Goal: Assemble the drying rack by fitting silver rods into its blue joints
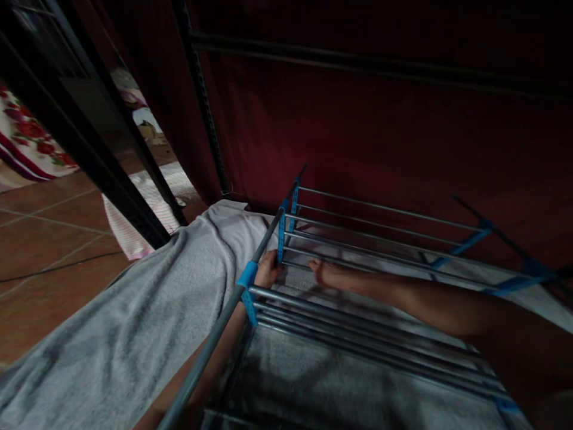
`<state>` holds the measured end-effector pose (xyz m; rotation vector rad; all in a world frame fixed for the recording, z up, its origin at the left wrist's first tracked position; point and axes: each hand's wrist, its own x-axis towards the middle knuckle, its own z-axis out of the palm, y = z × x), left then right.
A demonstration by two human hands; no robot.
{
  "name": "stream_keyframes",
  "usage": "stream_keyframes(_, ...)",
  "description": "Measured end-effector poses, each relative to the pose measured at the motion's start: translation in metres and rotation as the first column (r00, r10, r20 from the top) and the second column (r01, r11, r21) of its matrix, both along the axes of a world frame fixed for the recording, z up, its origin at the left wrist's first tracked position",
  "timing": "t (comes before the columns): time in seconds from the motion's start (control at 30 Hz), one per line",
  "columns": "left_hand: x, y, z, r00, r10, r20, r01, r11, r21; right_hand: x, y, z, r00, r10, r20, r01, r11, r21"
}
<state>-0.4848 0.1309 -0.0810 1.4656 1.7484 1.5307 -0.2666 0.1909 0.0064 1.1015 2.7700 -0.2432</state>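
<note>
A rack of grey metal tubes (349,310) with blue plastic side brackets (249,301) lies across the grey blanket. My left hand (267,272) reaches under the long side pole (210,340) and is closed at the lower end of a blue bracket (281,236). My right hand (323,272) comes in from the right between the tubes. Its fingers are closed at the end part of a low thin tube (295,264), a short way right of my left hand. The fingertips of both hands are partly hidden in shadow.
A dark red cloth (358,143) hangs behind the rack, with a black metal frame bar (313,57) across it. Black posts (85,137) stand at left. Grey blanket (170,310) covers the floor here; brown tiles (54,239) carry a black cable (67,269) and a striped cloth (134,209).
</note>
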Motion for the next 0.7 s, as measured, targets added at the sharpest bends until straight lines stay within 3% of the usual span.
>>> stream_keyframes(0.17, -0.001, 0.002, -0.009, 0.998, -0.018, -0.064, 0.015, 0.999, -0.037, -0.021, 0.002, -0.008, 1.0, -0.005, -0.022, 0.005, 1.0, -0.001)
stream_keyframes(0.33, -0.001, 0.003, -0.013, 0.992, 0.023, -0.126, -0.032, 0.997, -0.067, -0.021, 0.007, -0.015, 0.994, 0.002, -0.113, -0.004, 1.0, -0.017)
stream_keyframes(0.43, 0.0, 0.003, -0.014, 0.988, 0.029, -0.151, -0.043, 0.995, -0.089, -0.018, 0.015, -0.024, 0.976, -0.048, -0.214, 0.024, 0.993, -0.114)
stream_keyframes(0.53, 0.002, 0.002, -0.013, 0.986, 0.032, -0.166, -0.047, 0.995, -0.092, -0.02, 0.026, -0.034, 0.973, -0.094, -0.211, 0.049, 0.977, -0.209)
stream_keyframes(0.7, 0.004, 0.0, -0.008, 0.987, 0.021, -0.161, -0.036, 0.995, -0.094, -0.023, 0.037, -0.045, 0.971, -0.101, -0.215, 0.044, 0.966, -0.254)
